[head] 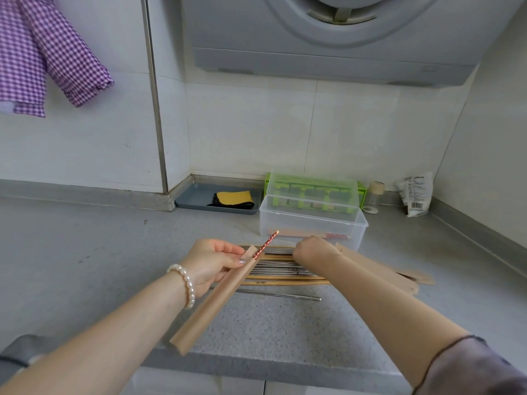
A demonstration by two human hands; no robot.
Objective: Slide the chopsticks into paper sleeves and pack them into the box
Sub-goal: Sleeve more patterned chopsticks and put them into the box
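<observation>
My left hand (212, 262) grips a brown paper sleeve (211, 302) that slants down toward the counter's front edge. A chopstick with a red patterned end (265, 247) sticks out of the sleeve's top. My right hand (312, 248) reaches with curled fingers into the pile of loose wooden and metal chopsticks (281, 270) on the counter; what it holds is hidden. More empty paper sleeves (385, 270) lie to the right, partly under my right forearm. Behind the pile stands the clear plastic box (310, 223) with sleeved chopsticks inside it.
A green rack under a clear lid (312, 192) sits at the box's back. A grey tray with a yellow cloth (196, 198), a small jar (375, 195) and a bag (416, 195) stand along the wall. One metal chopstick (288, 295) lies nearer me.
</observation>
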